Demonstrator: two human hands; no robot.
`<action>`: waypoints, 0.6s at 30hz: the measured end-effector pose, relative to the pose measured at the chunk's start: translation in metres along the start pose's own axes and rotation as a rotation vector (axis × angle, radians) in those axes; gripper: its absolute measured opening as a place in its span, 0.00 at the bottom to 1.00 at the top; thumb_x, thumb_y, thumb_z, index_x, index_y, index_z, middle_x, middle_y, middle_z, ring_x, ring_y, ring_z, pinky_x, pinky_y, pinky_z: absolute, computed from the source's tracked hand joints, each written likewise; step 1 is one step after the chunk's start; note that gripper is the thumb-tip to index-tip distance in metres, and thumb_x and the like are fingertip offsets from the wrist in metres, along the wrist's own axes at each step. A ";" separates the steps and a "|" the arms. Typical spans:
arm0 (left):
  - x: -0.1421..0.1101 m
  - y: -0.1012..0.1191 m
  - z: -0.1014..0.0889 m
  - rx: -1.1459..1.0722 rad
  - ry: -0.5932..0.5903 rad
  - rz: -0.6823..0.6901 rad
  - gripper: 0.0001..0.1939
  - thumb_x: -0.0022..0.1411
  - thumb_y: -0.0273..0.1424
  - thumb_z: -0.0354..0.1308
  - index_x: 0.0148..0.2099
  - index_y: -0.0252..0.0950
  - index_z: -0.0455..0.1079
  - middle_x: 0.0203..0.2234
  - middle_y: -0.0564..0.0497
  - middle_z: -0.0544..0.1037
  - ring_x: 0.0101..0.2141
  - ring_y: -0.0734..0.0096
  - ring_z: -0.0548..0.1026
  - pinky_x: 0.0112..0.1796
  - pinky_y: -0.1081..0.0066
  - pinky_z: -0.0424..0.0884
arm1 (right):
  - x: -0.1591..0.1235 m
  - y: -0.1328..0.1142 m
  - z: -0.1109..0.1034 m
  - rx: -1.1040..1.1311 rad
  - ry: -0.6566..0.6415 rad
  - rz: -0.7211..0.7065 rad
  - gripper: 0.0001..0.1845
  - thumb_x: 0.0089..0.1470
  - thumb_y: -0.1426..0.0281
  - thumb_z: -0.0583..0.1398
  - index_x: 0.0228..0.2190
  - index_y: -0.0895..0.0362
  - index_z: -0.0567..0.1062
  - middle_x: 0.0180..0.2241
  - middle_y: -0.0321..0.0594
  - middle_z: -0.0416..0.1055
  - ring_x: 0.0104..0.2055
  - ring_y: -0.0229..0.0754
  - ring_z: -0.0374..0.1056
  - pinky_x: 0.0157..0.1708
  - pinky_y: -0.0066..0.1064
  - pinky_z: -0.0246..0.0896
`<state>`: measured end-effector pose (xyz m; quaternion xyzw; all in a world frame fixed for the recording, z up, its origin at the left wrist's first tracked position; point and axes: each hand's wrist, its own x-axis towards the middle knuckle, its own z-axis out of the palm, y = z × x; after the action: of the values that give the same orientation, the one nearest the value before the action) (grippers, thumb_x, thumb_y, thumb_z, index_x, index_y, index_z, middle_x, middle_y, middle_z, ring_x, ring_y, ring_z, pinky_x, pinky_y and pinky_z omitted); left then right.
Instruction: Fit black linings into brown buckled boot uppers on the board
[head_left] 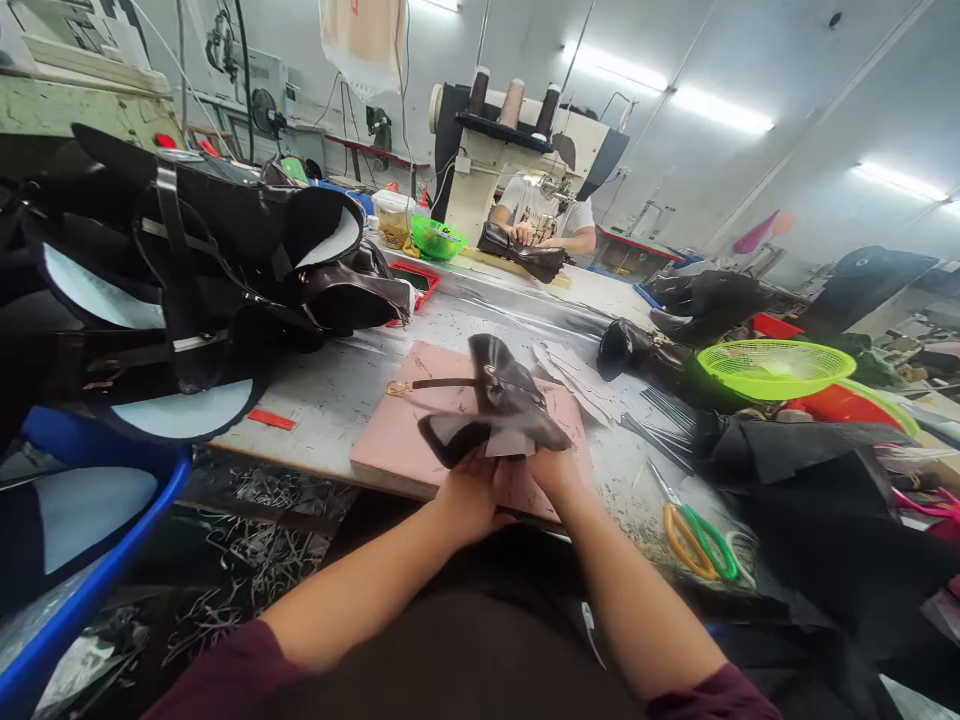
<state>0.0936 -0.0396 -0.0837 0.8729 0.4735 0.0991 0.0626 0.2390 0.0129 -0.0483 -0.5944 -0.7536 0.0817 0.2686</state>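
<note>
Both of my hands grip a dark brown leather boot upper (499, 385) at its near edge, above a pink board (405, 430). My left hand (469, 495) is closed on the lower left of the leather, its fingertips partly hidden beneath it. Closed on the right side is my right hand (555, 475), with its fingers mostly behind the piece. A pale lining patch (508, 443) shows between the hands. From the upper, a thin strap with a gold-coloured buckle (399, 387) reaches left over the board. The leather is slightly blurred.
Dark boot uppers (217, 240) are heaped at the left, above a blue bin (176, 480). Scissors (697, 535) with orange and green handles lie right. A yellow-green basket (776, 368) stands beyond black material (825, 480). Across the table a co-worker (517, 200) handles leather at a sewing machine (480, 165).
</note>
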 end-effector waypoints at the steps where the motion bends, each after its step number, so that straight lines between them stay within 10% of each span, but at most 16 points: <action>1: 0.000 0.000 0.001 0.008 0.018 0.016 0.39 0.49 0.45 0.60 0.56 0.24 0.56 0.54 0.30 0.62 0.57 0.44 0.55 0.55 0.55 0.53 | -0.003 0.004 0.003 -0.007 0.044 0.020 0.27 0.47 0.77 0.50 0.51 0.60 0.62 0.51 0.49 0.63 0.56 0.52 0.54 0.55 0.46 0.49; 18: 0.000 -0.002 0.008 -0.003 0.136 -0.007 0.38 0.52 0.46 0.57 0.56 0.21 0.57 0.51 0.30 0.66 0.54 0.48 0.61 0.51 0.56 0.59 | -0.005 -0.006 0.005 -0.052 0.201 -0.112 0.31 0.49 0.78 0.49 0.56 0.58 0.54 0.57 0.49 0.54 0.62 0.50 0.41 0.58 0.50 0.41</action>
<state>0.0932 -0.0386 -0.0915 0.8624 0.4796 0.1585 0.0320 0.2323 0.0072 -0.0515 -0.5632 -0.7568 -0.0128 0.3314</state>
